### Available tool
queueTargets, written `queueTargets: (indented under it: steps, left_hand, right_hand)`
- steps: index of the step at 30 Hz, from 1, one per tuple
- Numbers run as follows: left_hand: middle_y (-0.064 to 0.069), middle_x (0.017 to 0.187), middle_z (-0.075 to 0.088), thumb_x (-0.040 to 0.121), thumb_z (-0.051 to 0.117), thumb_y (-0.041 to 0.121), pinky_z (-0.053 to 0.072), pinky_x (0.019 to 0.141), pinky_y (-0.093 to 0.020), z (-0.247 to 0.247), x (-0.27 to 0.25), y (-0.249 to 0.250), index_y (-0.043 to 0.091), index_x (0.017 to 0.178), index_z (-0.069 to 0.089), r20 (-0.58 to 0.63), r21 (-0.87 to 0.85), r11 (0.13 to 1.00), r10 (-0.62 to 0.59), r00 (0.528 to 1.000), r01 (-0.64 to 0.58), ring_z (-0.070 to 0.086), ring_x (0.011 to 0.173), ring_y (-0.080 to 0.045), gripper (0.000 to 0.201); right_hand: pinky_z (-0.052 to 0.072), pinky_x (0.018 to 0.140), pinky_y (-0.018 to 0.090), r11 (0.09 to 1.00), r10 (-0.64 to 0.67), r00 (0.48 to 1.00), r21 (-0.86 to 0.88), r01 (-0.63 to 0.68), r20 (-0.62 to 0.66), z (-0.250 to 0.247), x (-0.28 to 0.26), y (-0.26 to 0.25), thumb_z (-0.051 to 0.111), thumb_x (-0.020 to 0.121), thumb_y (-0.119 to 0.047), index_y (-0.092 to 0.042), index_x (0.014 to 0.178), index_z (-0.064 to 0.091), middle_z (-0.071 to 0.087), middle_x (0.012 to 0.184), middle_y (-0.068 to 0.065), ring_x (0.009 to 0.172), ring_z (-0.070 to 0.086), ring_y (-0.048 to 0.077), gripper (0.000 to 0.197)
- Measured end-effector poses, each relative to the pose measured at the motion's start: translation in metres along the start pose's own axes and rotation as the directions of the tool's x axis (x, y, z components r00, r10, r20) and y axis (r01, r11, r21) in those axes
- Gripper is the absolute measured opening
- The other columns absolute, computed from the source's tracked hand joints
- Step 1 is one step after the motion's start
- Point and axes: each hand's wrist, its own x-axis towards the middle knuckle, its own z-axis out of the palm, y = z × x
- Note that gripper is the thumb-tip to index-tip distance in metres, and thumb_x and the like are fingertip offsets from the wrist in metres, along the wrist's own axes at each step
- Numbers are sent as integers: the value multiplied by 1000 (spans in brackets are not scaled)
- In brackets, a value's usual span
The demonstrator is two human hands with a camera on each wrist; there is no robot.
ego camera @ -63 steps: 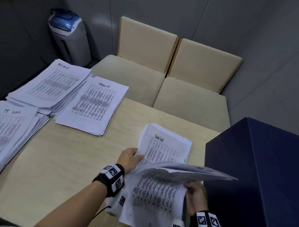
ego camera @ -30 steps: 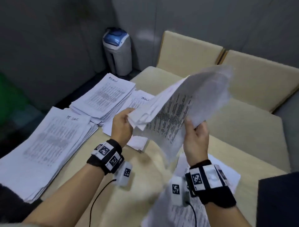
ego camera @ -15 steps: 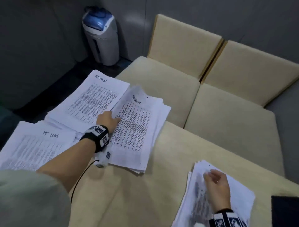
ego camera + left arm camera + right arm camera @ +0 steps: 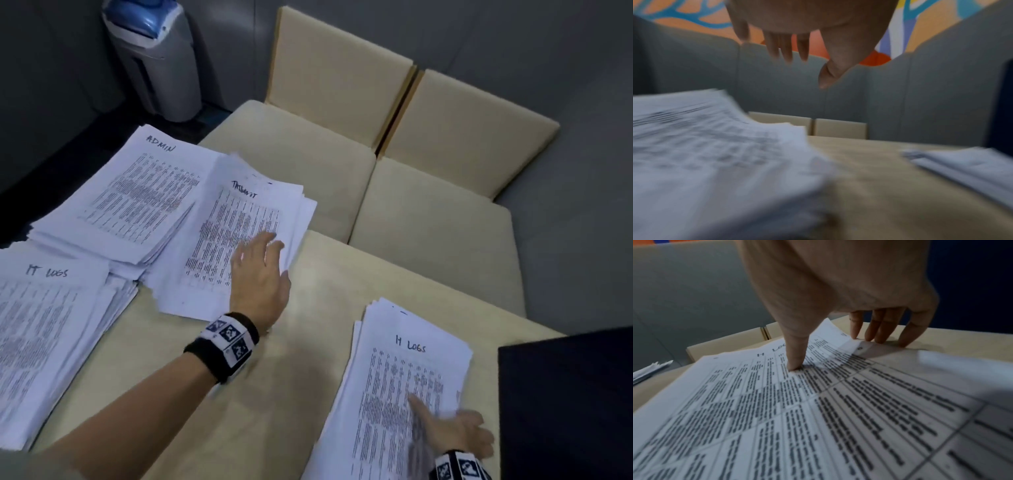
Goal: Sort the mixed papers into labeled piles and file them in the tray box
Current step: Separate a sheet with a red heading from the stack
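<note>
Three labelled piles lie at the table's left: ADMIN [image 4: 137, 192], a task-list pile [image 4: 236, 240] and IT LOGS [image 4: 44, 325]. The mixed stack [image 4: 394, 394] sits at the near right, its top sheet headed IT LOGS. My left hand [image 4: 274, 257] hovers with straight spread fingers over the task-list pile's right edge; in the left wrist view the left hand [image 4: 805, 73] is in the air and holds nothing. My right hand [image 4: 452, 425] rests on the mixed stack [image 4: 756, 402]: its thumb [image 4: 795, 365] presses the top sheet and its fingers [image 4: 879, 335] touch the table at the sheet's right edge.
A dark blue box [image 4: 565, 401] stands at the right edge, close to my right hand. Beige seats [image 4: 428, 212] line the table's far side, and a grey bin with a blue lid [image 4: 157, 58] stands in the corner. Bare tabletop [image 4: 291, 359] lies between the piles.
Both hands lifted a sheaf off the mixed stack and the left laid it on the task-list pile. The left hand has since swung right off that pile; the right slid toward me on the stack.
</note>
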Motion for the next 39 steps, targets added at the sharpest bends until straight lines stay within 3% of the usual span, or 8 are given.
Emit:
queueTargets:
  steps: [4, 7, 11, 17, 21, 28, 32, 39]
  left_hand:
    - [-4, 101, 60, 82, 60, 21, 46, 76, -39, 14, -65, 56, 12, 103, 59, 233, -224, 973, -10, 972, 63, 60, 87, -26, 23]
    - [-1, 104, 59, 91, 55, 28, 42, 77, -33, 33, -102, 82, 16, 103, 57, 497, -171, 973, -49, 866, 153, 60, 93, -24, 17]
    - [-4, 113, 58, 97, 49, 37, 45, 83, -32, 53, -127, 96, 12, 113, 52, 619, 13, 960, -226, 752, 278, 58, 103, -24, 30]
    - [-5, 95, 67, 94, 56, 37, 47, 70, -30, 58, -138, 104, 20, 84, 48, 614, 53, 944, -289, 735, 327, 63, 87, -27, 21]
    - [2, 82, 63, 85, 68, 40, 44, 63, -26, 58, -145, 104, 23, 72, 48, 592, -3, 909, -335, 733, 418, 60, 77, -21, 29]
    - [4, 63, 53, 81, 74, 36, 32, 51, -27, 52, -158, 92, 18, 65, 47, 572, -94, 842, -391, 721, 532, 47, 58, -16, 36]
    - [4, 67, 48, 90, 64, 29, 31, 54, -28, 48, -152, 92, 19, 64, 40, 633, -9, 889, -350, 691, 458, 46, 66, -19, 37]
    - [-9, 98, 69, 96, 47, 21, 45, 69, -32, 28, -140, 102, 13, 94, 65, 637, 338, 941, -237, 733, 10, 66, 90, -30, 19]
  right_hand:
    - [51, 84, 42, 983, -126, 991, 138, 120, 40, -7, 18, 20, 88, 51, -57, -5, 106, 45, 59, 111, 23, 97, 58, 36, 87]
    - [49, 78, 33, 954, -227, 970, 220, 203, 89, -22, 27, 33, 90, 63, -30, -11, 91, 58, 67, 93, 10, 84, 62, 28, 47]
    - [43, 66, 27, 898, -349, 936, 304, 317, 53, -35, 30, 43, 86, 69, -17, -14, 69, 67, 68, 72, -2, 70, 62, 20, 19]
    - [50, 72, 32, 847, -407, 908, 411, 337, 94, -30, 28, 55, 81, 75, -24, -17, 74, 65, 68, 75, 1, 76, 64, 24, 18]
    - [40, 57, 30, 819, -443, 896, 424, 388, 38, -18, 22, 54, 84, 72, -26, -8, 72, 53, 54, 68, 5, 61, 46, 20, 37]
    - [33, 54, 27, 743, -554, 830, 487, 458, 64, -25, 24, 73, 58, 95, -29, -9, 58, 44, 44, 58, 0, 56, 40, 18, 44]
    - [53, 73, 32, 717, -564, 825, 523, 461, 46, -36, 35, 86, 49, 97, -13, -19, 101, 70, 69, 88, 1, 81, 64, 23, 22]
    - [38, 61, 29, 643, -376, 916, 752, 149, 140, -59, 26, 84, 55, 82, 13, -5, 70, 61, 62, 73, 12, 69, 54, 24, 23]
